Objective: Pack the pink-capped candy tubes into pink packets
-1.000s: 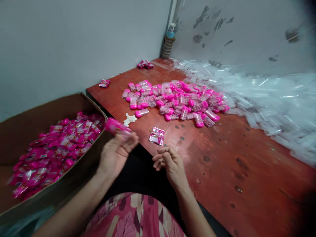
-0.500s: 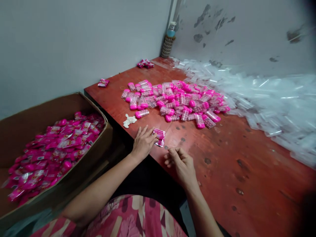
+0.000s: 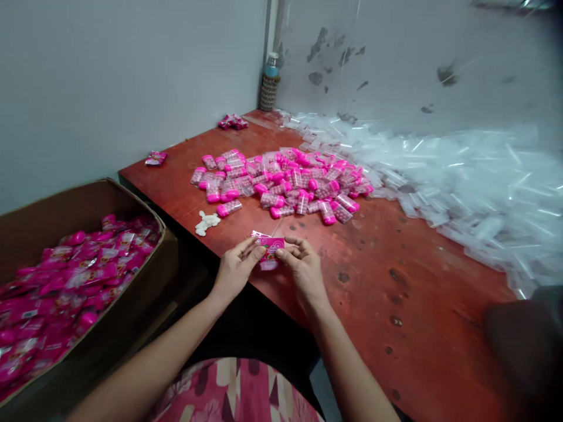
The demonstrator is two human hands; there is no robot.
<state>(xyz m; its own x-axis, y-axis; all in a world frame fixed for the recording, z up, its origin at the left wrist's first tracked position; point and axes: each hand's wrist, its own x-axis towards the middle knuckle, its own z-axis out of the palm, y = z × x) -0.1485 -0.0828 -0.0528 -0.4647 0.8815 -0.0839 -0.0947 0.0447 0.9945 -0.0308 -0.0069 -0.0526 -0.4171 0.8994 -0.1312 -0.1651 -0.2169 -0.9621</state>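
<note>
Between my two hands is a small pink printed packet (image 3: 271,241), held just over the near edge of the red table (image 3: 360,328). My left hand (image 3: 236,269) pinches its left side between thumb and fingers. On the right side, my right hand (image 3: 304,271) grips it the same way, thumb on the front. A shiny clear edge sticks out at its upper left, and a paler pink part shows below. Beyond the hands lies a heap of clear capsule-like containers with pink ends (image 3: 281,187), filled with small pale pink balls.
A cardboard box (image 3: 169,240) full of pink wrapped packets (image 3: 83,281) stands left of the table. A whitish lump (image 3: 206,223) lies near the edge. Clear plastic sleeves (image 3: 466,187) are piled along the right wall. A bottle (image 3: 270,82) stands in the far corner.
The packet was on the table under my left fingers; now both hands hold it, raised. My right hand has moved in to its right side. The view has shifted right.
</note>
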